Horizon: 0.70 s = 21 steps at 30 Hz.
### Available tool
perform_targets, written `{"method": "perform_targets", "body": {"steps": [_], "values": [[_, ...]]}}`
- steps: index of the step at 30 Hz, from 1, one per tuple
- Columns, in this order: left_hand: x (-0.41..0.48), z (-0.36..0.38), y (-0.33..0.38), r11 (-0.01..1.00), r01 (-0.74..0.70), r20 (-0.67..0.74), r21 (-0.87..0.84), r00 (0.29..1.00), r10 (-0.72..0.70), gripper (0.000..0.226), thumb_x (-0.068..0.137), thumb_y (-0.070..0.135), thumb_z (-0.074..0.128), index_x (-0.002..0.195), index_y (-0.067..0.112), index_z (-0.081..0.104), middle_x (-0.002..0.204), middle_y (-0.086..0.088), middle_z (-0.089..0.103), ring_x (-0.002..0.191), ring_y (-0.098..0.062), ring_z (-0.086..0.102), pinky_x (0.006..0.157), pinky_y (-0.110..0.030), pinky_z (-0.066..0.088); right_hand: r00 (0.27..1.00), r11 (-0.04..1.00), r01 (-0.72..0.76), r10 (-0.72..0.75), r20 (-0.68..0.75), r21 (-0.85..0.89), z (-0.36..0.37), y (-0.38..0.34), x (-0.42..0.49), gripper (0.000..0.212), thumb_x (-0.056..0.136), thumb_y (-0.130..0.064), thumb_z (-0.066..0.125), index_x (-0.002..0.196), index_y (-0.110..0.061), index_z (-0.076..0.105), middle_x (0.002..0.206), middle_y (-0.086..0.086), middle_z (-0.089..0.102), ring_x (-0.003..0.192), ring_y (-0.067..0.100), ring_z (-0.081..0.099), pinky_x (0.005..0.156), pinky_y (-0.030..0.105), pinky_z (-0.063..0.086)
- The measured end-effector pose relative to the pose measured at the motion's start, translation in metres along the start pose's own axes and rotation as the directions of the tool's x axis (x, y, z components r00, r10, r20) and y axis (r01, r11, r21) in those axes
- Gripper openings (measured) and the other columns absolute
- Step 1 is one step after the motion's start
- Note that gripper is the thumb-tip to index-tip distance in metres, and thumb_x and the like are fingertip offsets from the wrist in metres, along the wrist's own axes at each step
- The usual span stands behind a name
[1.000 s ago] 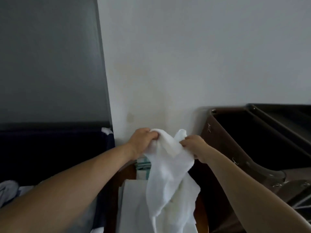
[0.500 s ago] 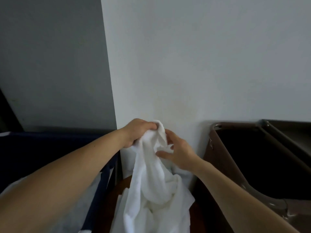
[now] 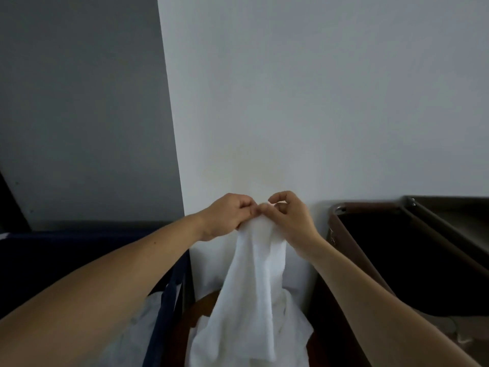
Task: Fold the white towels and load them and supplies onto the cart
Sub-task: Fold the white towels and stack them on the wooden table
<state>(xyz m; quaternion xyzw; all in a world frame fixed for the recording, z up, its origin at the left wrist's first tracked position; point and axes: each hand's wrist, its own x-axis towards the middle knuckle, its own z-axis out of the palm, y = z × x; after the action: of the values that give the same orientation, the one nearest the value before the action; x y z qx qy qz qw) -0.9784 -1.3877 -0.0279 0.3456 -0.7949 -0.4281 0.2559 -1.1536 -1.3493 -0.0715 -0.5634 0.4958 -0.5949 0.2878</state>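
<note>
the white towel (image 3: pixel 254 276) hangs in the air in front of the wall, gathered into a narrow bunch at its top edge and falling in long folds. its lower end drops onto a heap of white cloth (image 3: pixel 291 321) that lies on a brown curved-edged surface (image 3: pixel 203 305) at the bottom of the view. whether that heap is part of the same towel or another one cannot be told.

the left hand (image 3: pixel 227 215) and the right hand (image 3: pixel 289 221) are together at the top of the towel and touch each other. each has its fingers curled and pinches the bunched edge. both bare forearms reach in from the lower corners of the view.

just left of the brown surface stands a dark blue fabric bin (image 3: pixel 169 300), its near corner beside the hanging towel, with pale linen (image 3: pixel 140 329) showing inside it. to the right, near the right wrist, is a brown bin (image 3: pixel 341 226) with a dark inside, its rounded far-left corner close to the wall. behind everything a white wall (image 3: pixel 317 102) meets a grey panel (image 3: pixel 79 102) on the left.
</note>
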Motion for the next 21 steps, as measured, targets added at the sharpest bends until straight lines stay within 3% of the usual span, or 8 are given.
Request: {"method": "perform_targets", "body": {"steps": [3, 7, 9, 11, 14, 17, 19, 21], "values": [[-0.005, -0.015, 0.010, 0.994, -0.026, -0.068, -0.106, 0.997, 0.019, 0.036, 0.102, 0.024, 0.052, 0.089, -0.010, 0.054, 0.081, -0.012, 0.047, 0.076, -0.025, 0.043, 0.070, -0.037, 0.039, 0.980, 0.986, -0.118, 0.097, 0.172, 0.118, -0.001, 0.011, -0.009, 0.028, 0.070, -0.033, 0.082, 0.090, -0.021, 0.066, 0.070, -0.010, 0.066, 0.066, 0.007, 0.062, 0.059, 0.021, 0.050], [-0.007, -0.034, 0.025, 0.965, -0.036, -0.110, -0.259, 0.994, 0.008, 0.020, 0.103, 0.024, 0.050, 0.091, 0.007, 0.052, 0.080, -0.012, 0.041, 0.075, -0.027, 0.038, 0.067, -0.034, 0.036, 0.896, 0.967, -0.247, 0.253, 0.365, -0.065, 0.004, 0.027, -0.017, 0.018, 0.079, -0.040, 0.075, 0.074, -0.023, 0.071, 0.082, 0.000, 0.070, 0.082, 0.019, 0.066, 0.088, 0.044, 0.056], [-0.009, -0.044, 0.027, 0.974, -0.018, -0.086, -0.225, 0.996, -0.001, 0.023, 0.100, 0.028, 0.055, 0.091, 0.007, 0.054, 0.077, -0.011, 0.047, 0.073, -0.025, 0.044, 0.067, -0.030, 0.038, 0.898, 0.954, -0.265, 0.297, 0.324, -0.141, 0.005, 0.032, -0.018, 0.022, 0.092, -0.034, 0.066, 0.074, -0.022, 0.064, 0.082, 0.002, 0.065, 0.085, 0.022, 0.062, 0.096, 0.052, 0.051], [-0.016, -0.052, 0.026, 0.998, 0.037, 0.010, -0.048, 0.999, -0.037, 0.037, 0.091, 0.042, 0.064, 0.088, 0.006, 0.057, 0.075, -0.004, 0.057, 0.070, -0.018, 0.055, 0.064, -0.024, 0.044, 0.956, 0.962, -0.218, 0.245, 0.162, -0.166, 0.003, 0.028, -0.015, 0.026, 0.098, -0.029, 0.060, 0.072, -0.023, 0.059, 0.073, -0.004, 0.060, 0.076, 0.019, 0.057, 0.085, 0.052, 0.053], [-0.025, -0.056, 0.017, 0.999, 0.041, 0.038, 0.027, 0.998, -0.042, 0.034, 0.084, 0.040, 0.072, 0.085, 0.007, 0.068, 0.073, 0.004, 0.071, 0.067, -0.009, 0.069, 0.059, -0.018, 0.051, 0.997, 0.984, -0.066, 0.060, -0.038, -0.166, -0.004, -0.002, -0.005, 0.026, 0.095, -0.035, 0.062, 0.069, -0.034, 0.062, 0.056, -0.016, 0.055, 0.056, 0.006, 0.048, 0.052, 0.026, 0.043], [-0.020, -0.062, 0.016, 0.971, -0.035, -0.183, -0.237, 0.983, -0.009, 0.033, 0.084, 0.039, 0.073, 0.084, 0.006, 0.071, 0.083, -0.010, 0.075, 0.075, -0.025, 0.073, 0.065, -0.033, 0.060, 0.998, 0.990, 0.013, -0.004, 0.069, -0.143, -0.013, -0.027, -0.003, 0.022, 0.080, -0.050, 0.070, 0.069, -0.032, 0.066, 0.057, -0.015, 0.057, 0.051, 0.002, 0.050, 0.046, 0.019, 0.040], [-0.014, -0.070, 0.020, 0.944, -0.079, -0.285, -0.320, 0.958, -0.016, 0.030, 0.087, 0.040, 0.071, 0.082, 0.010, 0.073, 0.086, -0.012, 0.074, 0.078, -0.028, 0.072, 0.066, -0.035, 0.059, 0.971, 0.969, -0.042, 0.097, 0.219, -0.244, -0.017, -0.028, -0.008, 0.041, 0.068, -0.059, 0.072, 0.075, -0.018, 0.067, 0.063, -0.010, 0.058, 0.057, 0.006, 0.054, 0.052, 0.022, 0.042], [-0.009, -0.079, 0.019, 0.938, -0.112, -0.365, -0.329, 0.931, -0.017, 0.024, 0.091, 0.036, 0.068, 0.082, 0.014, 0.074, 0.087, -0.009, 0.076, 0.084, -0.028, 0.073, 0.068, -0.033, 0.058, 0.933, 0.936, -0.109, 0.213, 0.291, -0.336, -0.023, -0.013, -0.014, 0.047, 0.073, -0.053, 0.077, 0.082, -0.008, 0.069, 0.072, -0.003, 0.063, 0.066, 0.010, 0.059, 0.061, 0.027, 0.047]]}}
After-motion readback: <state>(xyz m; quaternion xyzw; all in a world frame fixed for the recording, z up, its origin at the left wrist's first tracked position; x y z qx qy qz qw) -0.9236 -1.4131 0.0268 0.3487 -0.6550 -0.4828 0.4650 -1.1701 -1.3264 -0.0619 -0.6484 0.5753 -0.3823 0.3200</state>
